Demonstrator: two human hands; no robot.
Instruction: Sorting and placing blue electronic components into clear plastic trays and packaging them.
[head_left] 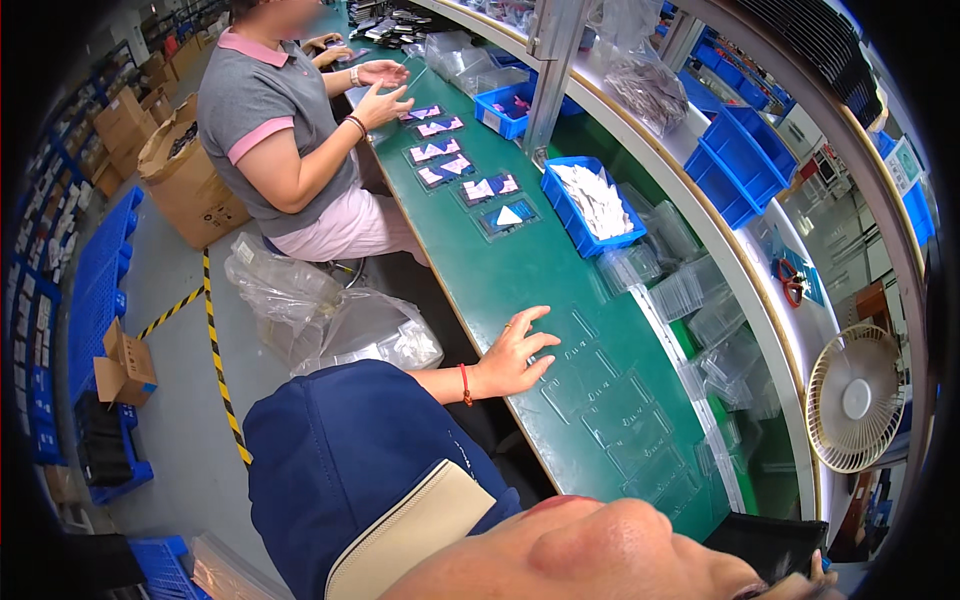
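Observation:
My left hand (515, 355), with a red cord bracelet at the wrist, is open and empty over the near edge of the green workbench (440, 235). Its fingers are spread beside several clear plastic blister trays (625, 415) lying flat on the bench. A bit of what appears to be my right hand (820, 570) shows at the lower right by a black tray (770, 540); its fingers are mostly hidden. Farther along lies a blister tray with a white triangular piece (510, 215) on blue. Beyond it are trays with pink and white pieces (488, 187).
A blue bin of white pieces (598, 200) and a blue bin with purple pieces (505, 108) stand along the bench's far side. Clear plastic boxes (690, 290) and a fan (855, 398) are at right. A co-worker (290, 130) sits at far left, near a plastic bag (340, 315).

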